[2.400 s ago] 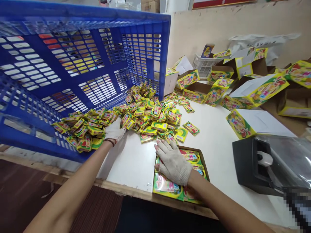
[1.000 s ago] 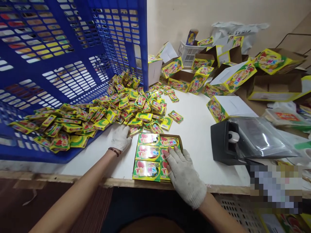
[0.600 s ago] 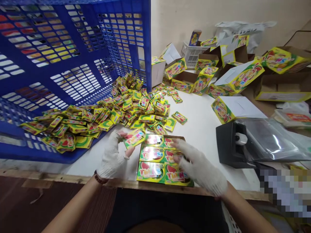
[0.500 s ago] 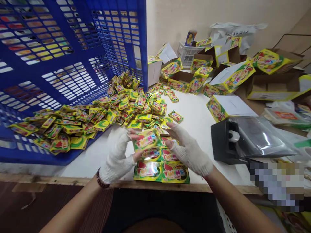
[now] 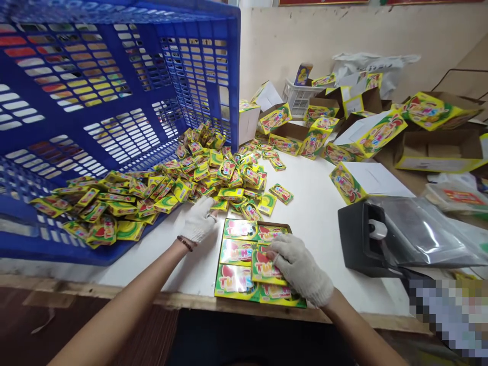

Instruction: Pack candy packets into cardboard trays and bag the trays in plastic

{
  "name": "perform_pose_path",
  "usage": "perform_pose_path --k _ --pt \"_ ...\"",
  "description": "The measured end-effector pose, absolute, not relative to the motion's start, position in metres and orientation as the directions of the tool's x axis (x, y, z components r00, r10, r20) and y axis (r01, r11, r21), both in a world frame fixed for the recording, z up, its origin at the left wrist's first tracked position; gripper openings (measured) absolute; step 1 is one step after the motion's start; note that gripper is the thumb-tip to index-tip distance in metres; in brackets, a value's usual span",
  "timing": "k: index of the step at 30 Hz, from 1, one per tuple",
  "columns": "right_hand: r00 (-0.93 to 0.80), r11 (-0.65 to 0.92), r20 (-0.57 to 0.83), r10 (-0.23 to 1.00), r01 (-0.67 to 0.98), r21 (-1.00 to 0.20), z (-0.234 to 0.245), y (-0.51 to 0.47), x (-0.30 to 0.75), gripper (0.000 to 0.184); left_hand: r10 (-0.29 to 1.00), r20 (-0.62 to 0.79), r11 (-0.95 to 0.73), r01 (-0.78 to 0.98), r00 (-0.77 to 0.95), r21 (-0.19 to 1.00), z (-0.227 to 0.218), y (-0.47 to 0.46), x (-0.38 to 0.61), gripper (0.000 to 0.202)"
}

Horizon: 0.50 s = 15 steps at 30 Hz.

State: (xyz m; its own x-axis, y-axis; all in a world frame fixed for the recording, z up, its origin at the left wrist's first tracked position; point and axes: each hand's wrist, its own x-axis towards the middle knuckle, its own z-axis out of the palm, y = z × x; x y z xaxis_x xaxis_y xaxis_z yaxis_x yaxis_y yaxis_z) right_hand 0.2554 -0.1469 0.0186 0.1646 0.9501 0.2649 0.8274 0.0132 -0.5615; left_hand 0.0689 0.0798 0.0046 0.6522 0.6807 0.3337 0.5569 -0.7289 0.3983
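My left hand (image 5: pixel 200 221), in a white fingerless knit glove, lies at the near edge of a heap of small yellow-green boxes (image 5: pixel 194 173). Its fingers are apart and nothing shows in them. Just right of it stands a shallow display tray (image 5: pixel 218 264) at the table's front edge, filled with flat boxes marked "TWINS" in two columns. My right hand (image 5: pixel 299 264), gloved likewise, grips one TWINS box (image 5: pixel 264 264) by its right side. That box overlaps the right column, slightly askew, and its far corner is hidden by my fingers.
A blue plastic crate (image 5: pixel 82 132) lies on its side at the left, with the heap spilling out. Open printed cartons (image 5: pixel 290 137) crowd the back right. At the right stand a black tape dispenser (image 5: pixel 353 236) and clear plastic bags (image 5: pixel 423 229). A white basket (image 5: pixel 299 96) sits against the wall.
My left hand has let go of a TWINS box over the tray and moved up-left to the heap. My right hand has come down onto a box in the right column. The view has tilted up slightly.
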Motion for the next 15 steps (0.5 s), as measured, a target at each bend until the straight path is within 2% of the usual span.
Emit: perform_pose_path --k 3,6,9,12,15 --pt "0.191 0.014 0.303 0.934 0.825 -0.565 0.019 -0.152 0.245 0.024 0.668 0.319 -0.742 0.575 0.672 0.344 0.003 0.095 0.089 0.026" --pt "0.140 0.045 0.323 0.936 0.862 -0.505 0.023 -0.157 0.237 0.023 0.630 0.285 -0.775 0.565 0.722 0.283 0.002 0.103 0.111 0.033" --pt "0.163 0.030 0.297 0.941 0.834 -0.551 0.028 -0.156 0.241 0.026 0.607 0.243 -0.793 0.555 0.757 0.251 0.001 0.111 0.126 0.025" --pt "0.257 -0.056 0.231 0.939 0.773 -0.632 0.035 -0.149 0.262 0.025 0.625 0.230 -0.777 0.569 0.746 0.269 0.001 0.116 0.130 0.016" --pt "0.254 -0.118 0.186 0.949 0.834 -0.539 0.037 -0.139 0.279 0.021 0.667 0.247 -0.739 0.584 0.703 0.336 0.006 0.113 0.121 0.016"
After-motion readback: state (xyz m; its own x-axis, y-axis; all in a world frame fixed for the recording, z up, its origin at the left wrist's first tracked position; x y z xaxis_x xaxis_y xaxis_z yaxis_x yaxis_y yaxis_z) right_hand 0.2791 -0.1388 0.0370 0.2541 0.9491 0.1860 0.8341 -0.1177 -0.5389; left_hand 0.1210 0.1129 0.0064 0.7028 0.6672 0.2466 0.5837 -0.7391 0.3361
